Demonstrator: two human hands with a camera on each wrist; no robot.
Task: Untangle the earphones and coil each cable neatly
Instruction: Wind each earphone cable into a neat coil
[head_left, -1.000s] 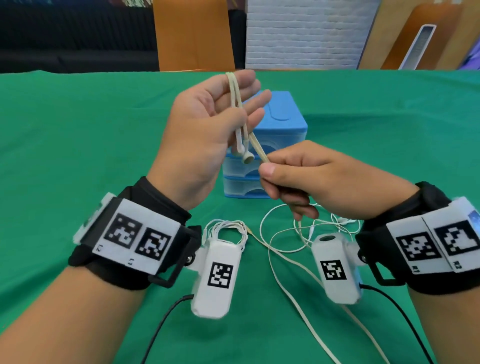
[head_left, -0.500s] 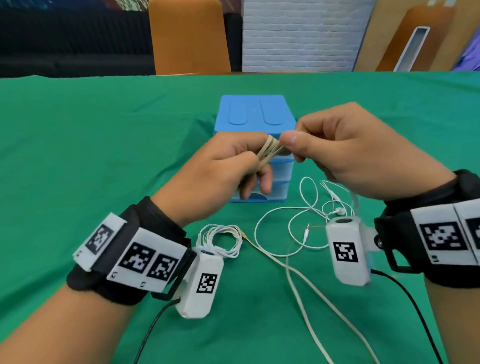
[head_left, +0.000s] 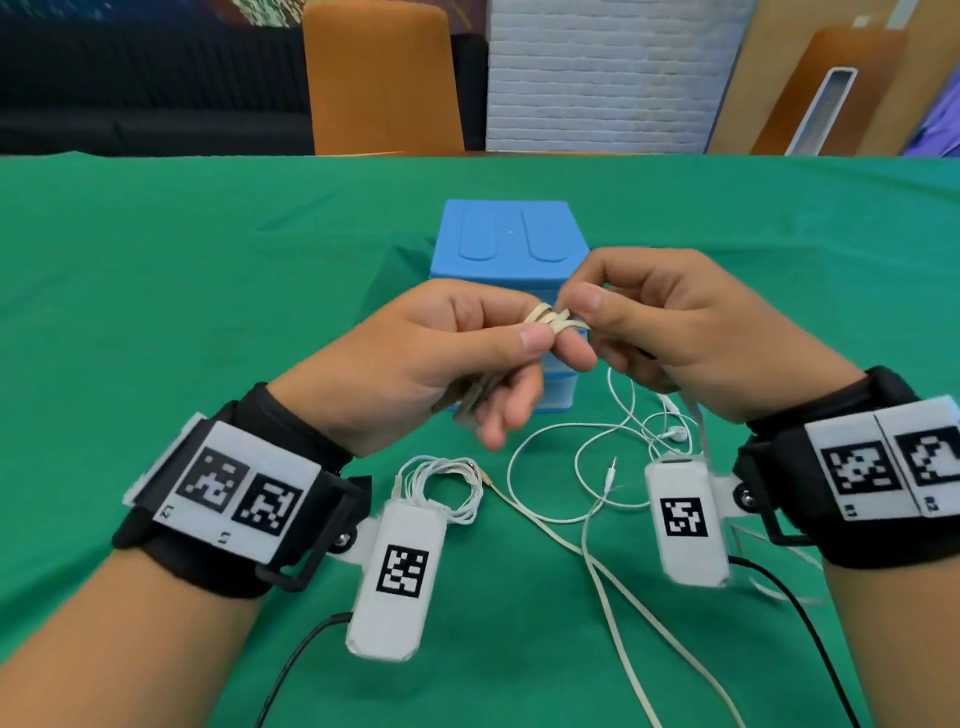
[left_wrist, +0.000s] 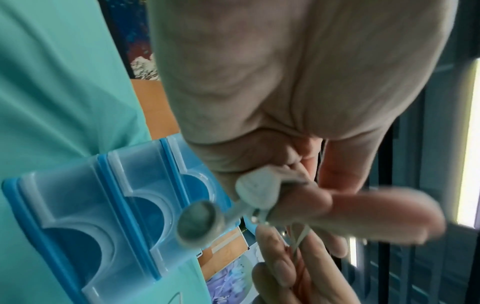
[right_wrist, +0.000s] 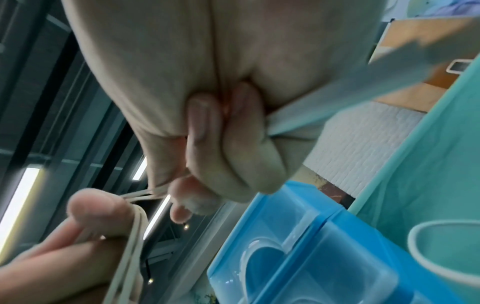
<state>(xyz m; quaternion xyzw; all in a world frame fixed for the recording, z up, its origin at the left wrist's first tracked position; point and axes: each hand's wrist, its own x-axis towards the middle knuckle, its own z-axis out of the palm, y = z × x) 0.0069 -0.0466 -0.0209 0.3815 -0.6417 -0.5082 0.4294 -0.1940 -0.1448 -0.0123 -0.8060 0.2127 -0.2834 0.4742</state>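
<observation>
Pinching a small bundle of beige flat cable (head_left: 553, 321) between thumb and forefinger, the left hand (head_left: 441, 364) holds it up just in front of the blue drawer box (head_left: 511, 244), above the green tablecloth (head_left: 156, 291). Its other fingers curl down under the bundle. The left wrist view shows two earbuds (left_wrist: 228, 207) of this set sticking out below the curled fingers, one with its round mesh face toward the camera.

The right hand (head_left: 691, 332) meets the left at the same bundle, thumb and forefinger closed on a strand of the beige cable where it wraps across the loops. In the right wrist view the strand (right_wrist: 145, 193) runs taut from that pinch to the left thumb (right_wrist: 101, 207), and several loops (right_wrist: 130, 246) hang down beside that thumb. The remaining right fingers are folded into the palm.

On the cloth in front of the drawer box, nearer the person, lie two more sets. A thin white earphone cable (head_left: 441, 486), already gathered into a small coil, sits toward the left side. A second white earphone set (head_left: 613, 457) lies loose in open loops toward the right side, its earbuds and its jack plug visible. The long tail (head_left: 623, 613) of the beige cable trails from beside the white coil across the cloth toward the near edge.
</observation>
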